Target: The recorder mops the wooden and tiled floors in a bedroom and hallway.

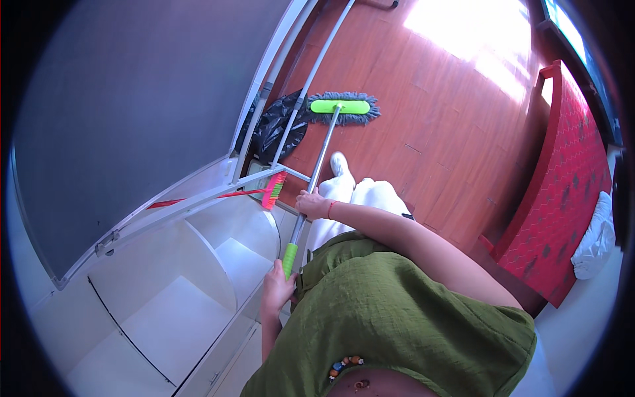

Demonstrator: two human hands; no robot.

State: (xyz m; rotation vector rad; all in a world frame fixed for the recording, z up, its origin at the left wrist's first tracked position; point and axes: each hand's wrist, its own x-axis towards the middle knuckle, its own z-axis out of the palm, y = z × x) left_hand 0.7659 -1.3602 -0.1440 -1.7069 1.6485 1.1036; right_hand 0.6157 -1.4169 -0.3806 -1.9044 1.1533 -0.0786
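A flat dust mop (340, 107) with a bright green plate and grey fringe rests on the brown wooden floor. Its metal pole slants back toward my body and ends in a green grip. My left hand (278, 288) is closed round that grip, close to my waist. Farther down the pole, my right hand (312, 204) wraps the metal tube; a thin red string circles that wrist. One white shoe (339, 164) shows just behind the mop head.
A big dark board (152, 119) on a pale wheeled frame stands at left. Beside it are a black plastic bag (279, 129) and a pink-bristled broom (272, 190). White open shelves (178, 311) lie near left; a red patterned panel (552, 198) and white bag (594, 238) stand right.
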